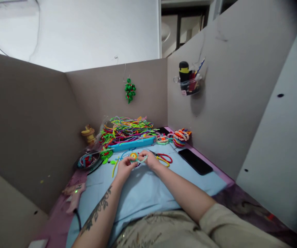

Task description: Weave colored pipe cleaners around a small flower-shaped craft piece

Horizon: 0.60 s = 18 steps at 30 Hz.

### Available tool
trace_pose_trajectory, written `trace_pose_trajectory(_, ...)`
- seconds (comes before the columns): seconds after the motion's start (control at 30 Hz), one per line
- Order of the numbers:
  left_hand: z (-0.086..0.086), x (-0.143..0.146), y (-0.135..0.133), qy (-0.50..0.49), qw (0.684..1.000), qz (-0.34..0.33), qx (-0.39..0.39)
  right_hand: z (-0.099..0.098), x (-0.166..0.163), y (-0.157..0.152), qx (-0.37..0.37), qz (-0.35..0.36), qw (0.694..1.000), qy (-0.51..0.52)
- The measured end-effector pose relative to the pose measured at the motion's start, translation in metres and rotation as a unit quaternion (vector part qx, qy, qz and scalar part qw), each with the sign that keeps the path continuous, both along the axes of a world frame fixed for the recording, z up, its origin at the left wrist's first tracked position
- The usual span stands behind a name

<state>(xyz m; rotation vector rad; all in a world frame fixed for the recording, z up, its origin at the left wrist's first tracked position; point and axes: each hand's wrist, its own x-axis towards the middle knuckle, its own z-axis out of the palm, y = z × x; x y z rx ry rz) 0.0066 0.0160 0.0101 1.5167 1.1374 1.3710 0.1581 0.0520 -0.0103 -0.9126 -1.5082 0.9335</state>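
Both my hands meet over the light blue mat (138, 193) near its far edge. My left hand (124, 167) pinches a small round orange and yellow pipe-cleaner piece (133, 156). My right hand (150, 159) is closed on a pale green pipe cleaner (142, 160) that runs from that piece. Loose blue and yellow pipe cleaners (117, 162) lie on the mat just left of my hands.
Red and yellow scissors (164, 158) lie right of my hands, a black phone (195, 161) further right. A heap of coloured pipe cleaners (126, 131) and a blue tray (131, 144) sit behind. A bowl (88, 160) and glue gun (73, 196) stand left. Cardboard walls enclose the desk.
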Motion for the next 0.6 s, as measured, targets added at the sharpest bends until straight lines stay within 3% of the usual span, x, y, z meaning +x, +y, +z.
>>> trace_pose_trajectory(0.17, -0.010, -0.007, 0.013, -0.045, 0.998, 0.040, -0.003, -0.006, -0.004, 0.003, -0.021, -0.016, 0.999, 0.033)
trace_pose_trajectory(0.27, -0.014, -0.011, 0.018, -0.058, 0.996, 0.066, 0.006, -0.004, -0.008, -0.001, -0.041, 0.033, 0.997, 0.054)
trace_pose_trajectory(0.37, -0.014, -0.011, 0.019, -0.073, 0.996, 0.055, 0.007, 0.001, -0.011, -0.008, -0.052, 0.090, 0.989, 0.109)
trace_pose_trajectory(0.6, -0.018, -0.011, 0.020, -0.050, 0.997, 0.052, 0.018, 0.006, -0.012, -0.014, -0.051, 0.099, 0.982, 0.151)
